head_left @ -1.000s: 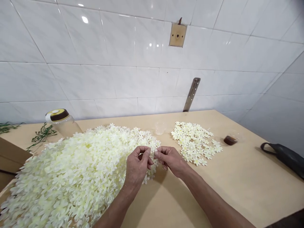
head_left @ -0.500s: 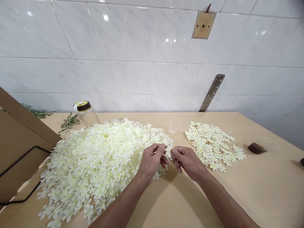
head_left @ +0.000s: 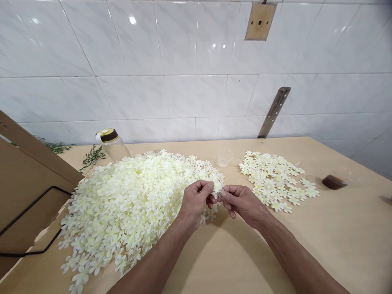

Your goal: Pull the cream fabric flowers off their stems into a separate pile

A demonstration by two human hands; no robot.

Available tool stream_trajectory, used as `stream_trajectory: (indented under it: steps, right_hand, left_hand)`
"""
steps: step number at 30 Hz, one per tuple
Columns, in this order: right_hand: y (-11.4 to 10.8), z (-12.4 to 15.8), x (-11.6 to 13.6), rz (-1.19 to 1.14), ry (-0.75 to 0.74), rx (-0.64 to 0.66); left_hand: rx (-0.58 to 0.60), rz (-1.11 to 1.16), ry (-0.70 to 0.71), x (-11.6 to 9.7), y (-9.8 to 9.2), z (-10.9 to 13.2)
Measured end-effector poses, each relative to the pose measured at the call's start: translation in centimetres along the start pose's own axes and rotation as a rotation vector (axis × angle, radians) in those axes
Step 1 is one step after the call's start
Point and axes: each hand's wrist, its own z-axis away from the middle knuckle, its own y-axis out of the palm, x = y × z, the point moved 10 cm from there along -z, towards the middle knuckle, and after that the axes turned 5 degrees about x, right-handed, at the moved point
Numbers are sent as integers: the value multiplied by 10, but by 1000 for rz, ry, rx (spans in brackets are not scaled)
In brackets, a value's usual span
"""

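Note:
My left hand (head_left: 196, 204) is closed in a pinch, thumb against forefinger, at the right edge of a big heap of pale yellow-white artificial flowers (head_left: 143, 196). Facing it, my right hand (head_left: 241, 203) pinches too, its fingertips close to the left ones. Between the two sets of fingertips shows a small artificial flower (head_left: 217, 188), partly hidden by the fingers. To the right of my hands lies a smaller, flatter spread of the same flowers (head_left: 272, 179).
A clear bottle with a brown and yellow lid (head_left: 112, 143) and green sprigs (head_left: 92, 156) stand behind the heap. A small clear cup (head_left: 224, 158) is at the back, a cup of dark liquid (head_left: 333, 182) at right. A cardboard box (head_left: 36, 179) borders the left.
The view has shifted slightly. My fingertips have come closer together, and a flower now shows between them, where earlier only a small white bit showed at my right fingers.

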Motion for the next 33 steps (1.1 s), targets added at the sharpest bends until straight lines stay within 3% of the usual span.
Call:
stream_trajectory:
  steps: [7, 24, 33]
  right_hand:
    - [-4, 2, 2, -50, -26, -28]
    - [-6, 4, 0, -89, -5, -80]
    - [-15, 3, 6, 7, -115, -146]
  left_hand:
    - [-153, 60, 90, -18, -22, -2]
    - [-137, 77, 89, -23, -21, -1]
    - [-96, 87, 55, -18, -16, -1]
